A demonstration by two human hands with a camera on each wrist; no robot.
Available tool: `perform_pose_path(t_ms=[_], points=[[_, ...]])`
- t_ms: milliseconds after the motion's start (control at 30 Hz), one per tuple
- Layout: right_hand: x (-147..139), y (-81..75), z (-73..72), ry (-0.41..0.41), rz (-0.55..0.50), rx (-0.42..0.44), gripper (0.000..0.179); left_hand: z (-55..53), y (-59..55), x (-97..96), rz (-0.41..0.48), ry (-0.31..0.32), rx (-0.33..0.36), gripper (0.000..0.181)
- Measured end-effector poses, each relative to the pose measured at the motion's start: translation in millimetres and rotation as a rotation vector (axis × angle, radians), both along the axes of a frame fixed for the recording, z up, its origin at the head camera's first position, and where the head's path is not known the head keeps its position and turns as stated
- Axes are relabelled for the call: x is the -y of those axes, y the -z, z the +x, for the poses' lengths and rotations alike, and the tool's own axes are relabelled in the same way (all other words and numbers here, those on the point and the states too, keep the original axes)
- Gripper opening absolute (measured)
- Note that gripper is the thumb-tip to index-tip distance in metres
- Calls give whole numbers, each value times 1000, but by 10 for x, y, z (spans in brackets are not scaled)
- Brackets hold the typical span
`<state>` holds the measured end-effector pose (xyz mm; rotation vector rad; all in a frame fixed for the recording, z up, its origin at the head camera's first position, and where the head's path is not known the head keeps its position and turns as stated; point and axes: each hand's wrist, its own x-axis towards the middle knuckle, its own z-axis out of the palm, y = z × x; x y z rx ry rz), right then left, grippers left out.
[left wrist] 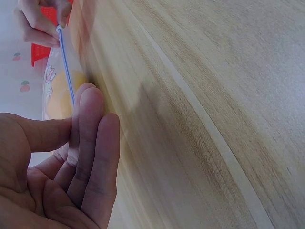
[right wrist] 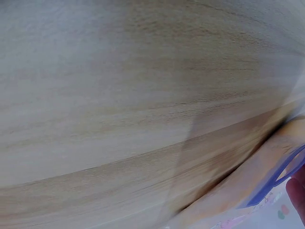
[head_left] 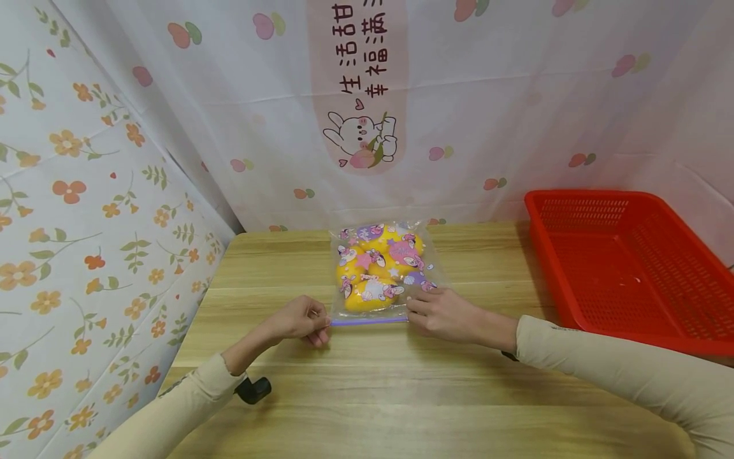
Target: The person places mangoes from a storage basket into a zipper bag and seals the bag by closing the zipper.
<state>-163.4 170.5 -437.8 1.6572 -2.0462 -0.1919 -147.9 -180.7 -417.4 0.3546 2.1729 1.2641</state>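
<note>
A clear zip-top bag (head_left: 378, 271) printed with pink and purple cartoons lies on the table. Inside are several rounded yellow things (head_left: 373, 296), probably fruit; the print partly covers them. Its purple zip strip (head_left: 367, 322) faces the person. My left hand (head_left: 298, 320) pinches the strip's left end between thumb and fingers, as the left wrist view also shows. At the opposite end, my right hand (head_left: 444, 314) pinches the strip near the bag's corner. Only a bit of right-hand finger (right wrist: 296, 193) enters the right wrist view, beside a visibly gaping purple strip (right wrist: 267, 188).
A red plastic basket (head_left: 547, 248) with slotted walls stands at the table's right side. The wood-grain table (head_left: 367, 395) stretches toward the person. Printed curtains (head_left: 241, 127) hang behind it and on the left. A black device (head_left: 253, 389) sits at the left wrist.
</note>
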Motion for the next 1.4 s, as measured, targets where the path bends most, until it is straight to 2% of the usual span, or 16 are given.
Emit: perform_pose_path(t_ms=[233,733,1100,1400], points=[[-23,27,-14,-14,-11,10,25,0,20,3,-10,5,-8,21],[-40,18,3,-10,-11,32,22,-3,17,1,-11,6,-11,21],[-93,22,5,-28,-48,46,21,-8,29,10,-7,9,-5,21],[-147,66,-8,-27,-61,55,19,-3,21,6,-6,3,4,22]])
